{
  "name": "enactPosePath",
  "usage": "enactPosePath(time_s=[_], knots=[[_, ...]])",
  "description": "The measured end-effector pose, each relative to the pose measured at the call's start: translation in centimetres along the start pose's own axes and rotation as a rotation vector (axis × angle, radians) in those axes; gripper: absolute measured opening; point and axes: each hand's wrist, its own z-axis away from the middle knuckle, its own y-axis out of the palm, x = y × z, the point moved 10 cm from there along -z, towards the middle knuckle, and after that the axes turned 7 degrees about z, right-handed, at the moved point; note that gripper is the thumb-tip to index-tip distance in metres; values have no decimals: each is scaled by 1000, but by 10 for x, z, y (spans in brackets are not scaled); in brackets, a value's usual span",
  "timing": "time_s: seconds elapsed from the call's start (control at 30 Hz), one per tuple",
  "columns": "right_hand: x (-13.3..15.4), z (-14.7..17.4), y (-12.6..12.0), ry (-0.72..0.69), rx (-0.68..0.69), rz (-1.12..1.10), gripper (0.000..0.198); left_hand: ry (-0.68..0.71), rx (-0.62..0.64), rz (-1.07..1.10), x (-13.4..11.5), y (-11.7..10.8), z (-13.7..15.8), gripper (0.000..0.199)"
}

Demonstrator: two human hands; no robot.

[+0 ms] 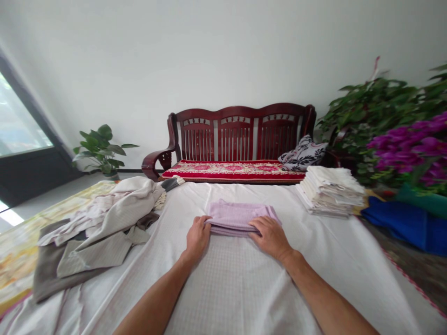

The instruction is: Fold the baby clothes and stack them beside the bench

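A folded lilac garment (237, 213) of ribbed knit lies in layers on the white cloth (240, 288) covering the table. My left hand (199, 234) grips its near left corner, fingers curled over the edge. At the near right edge, my right hand (270, 234) pinches the fabric between thumb and fingers. The layers gape slightly along the near side, between both hands. Which exact kind of garment it is cannot be made out.
To the left lies a loose heap of grey and cream clothes (115, 218). A neat stack of folded white cloths (330, 190) stands at the back right. Beyond the table is a wooden bench (233, 130); purple flowers (415, 144) and blue fabric (405, 225) are at right.
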Motion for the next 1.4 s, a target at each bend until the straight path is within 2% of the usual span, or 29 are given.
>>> enactPosePath(time_s=[0.17,0.27,0.43,0.6,0.87,1.0,1.17,1.4], knots=[[-2,-1,0,18,-20,-30,17,5,-17,59,-1,4,0,39],[-3,-1,1,40,-30,-25,20,48,-36,-42,-10,6,2,43],[1,-1,4,26,-27,-5,30,97,-86,-245,-22,4,2,37],[-5,1,4,38,-48,-25,44,38,-82,-138,-9,1,0,33],[-17,5,1,40,-72,-8,56,91,-101,-28,-7,0,-2,36],[-26,6,-6,56,-99,30,53,169,-102,-154,-17,0,2,37],[-40,8,-14,81,-115,108,37,241,-84,-343,-27,-1,9,38],[-48,9,-15,69,-92,141,34,358,67,-426,-33,10,15,39]])
